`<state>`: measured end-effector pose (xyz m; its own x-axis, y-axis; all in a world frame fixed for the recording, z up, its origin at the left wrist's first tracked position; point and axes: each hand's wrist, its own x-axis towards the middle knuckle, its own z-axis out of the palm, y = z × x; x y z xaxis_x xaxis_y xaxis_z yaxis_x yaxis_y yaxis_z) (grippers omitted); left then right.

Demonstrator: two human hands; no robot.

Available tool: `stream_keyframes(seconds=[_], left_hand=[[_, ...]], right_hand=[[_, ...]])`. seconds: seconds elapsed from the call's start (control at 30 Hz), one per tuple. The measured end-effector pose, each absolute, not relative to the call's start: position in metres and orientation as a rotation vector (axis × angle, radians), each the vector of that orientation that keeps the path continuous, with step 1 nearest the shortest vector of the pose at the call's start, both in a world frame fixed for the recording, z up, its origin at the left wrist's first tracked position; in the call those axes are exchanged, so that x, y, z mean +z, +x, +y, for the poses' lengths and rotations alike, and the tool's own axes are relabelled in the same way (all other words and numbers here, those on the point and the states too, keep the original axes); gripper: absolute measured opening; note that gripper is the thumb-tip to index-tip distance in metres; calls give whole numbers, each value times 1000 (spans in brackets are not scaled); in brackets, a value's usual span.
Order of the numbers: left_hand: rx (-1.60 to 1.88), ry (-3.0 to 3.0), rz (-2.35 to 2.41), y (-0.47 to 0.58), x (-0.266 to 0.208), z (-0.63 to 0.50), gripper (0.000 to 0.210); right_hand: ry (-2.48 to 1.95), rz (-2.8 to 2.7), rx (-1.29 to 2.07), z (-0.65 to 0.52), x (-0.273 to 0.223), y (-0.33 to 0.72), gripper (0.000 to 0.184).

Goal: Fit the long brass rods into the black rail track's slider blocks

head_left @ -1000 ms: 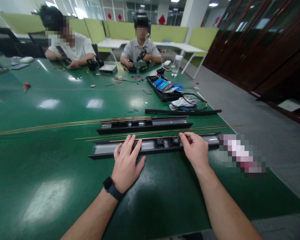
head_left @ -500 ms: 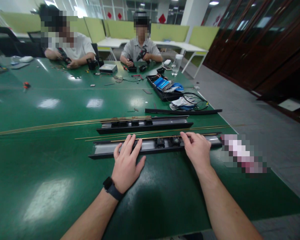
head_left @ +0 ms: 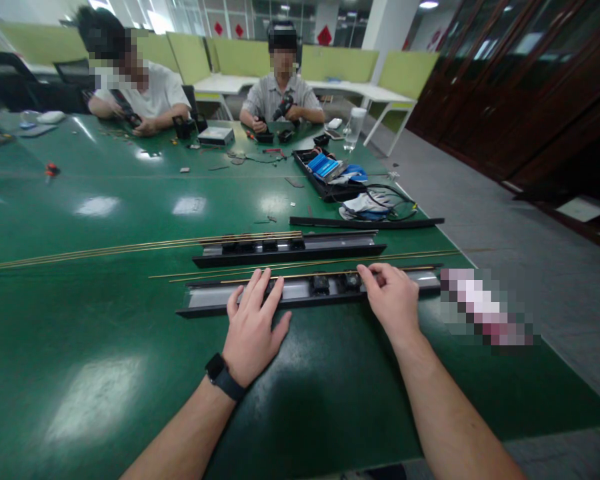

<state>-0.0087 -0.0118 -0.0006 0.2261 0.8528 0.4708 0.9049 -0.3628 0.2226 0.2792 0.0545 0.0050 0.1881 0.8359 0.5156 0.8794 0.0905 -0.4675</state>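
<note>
A long black-edged channel [head_left: 205, 299] with a pale inside lies across the table in front of me. Several dark blocks [head_left: 320, 285] sit in it. My left hand [head_left: 254, 327], wearing a dark watch, rests across the left half of this channel with fingers spread, hiding part of its inside. Along the channel's far edge runs a thin brass-coloured rod [head_left: 310, 275]. The thumb and fingers of my right hand [head_left: 393, 297] pinch the rod towards its right end. Just behind, a few more thin rods [head_left: 205, 272] lie on the table.
A second similar channel [head_left: 330, 252] lies farther back, with long rods [head_left: 105, 251] across its left part. Behind are a black strip [head_left: 365, 223], gloves [head_left: 363, 205] and a black tray [head_left: 325, 190]. Two people sit across the green table [head_left: 145, 393], each holding a tool.
My right hand and the near channel's right end have shifted very slightly left. My left hand keeps almost the same place.
</note>
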Motion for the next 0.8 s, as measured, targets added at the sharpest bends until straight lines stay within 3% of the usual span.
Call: stream_keyframes(seconds=[0.27,0.8], left_hand=[[-784,-2376,-1718,-8,0,-12,55],[-773,-2378,-1712,-8,0,-12,55]], right_hand=[[-1749,-1651,-191,55,2,281,62],[-1716,-1612,-37,55,4,279,56]])
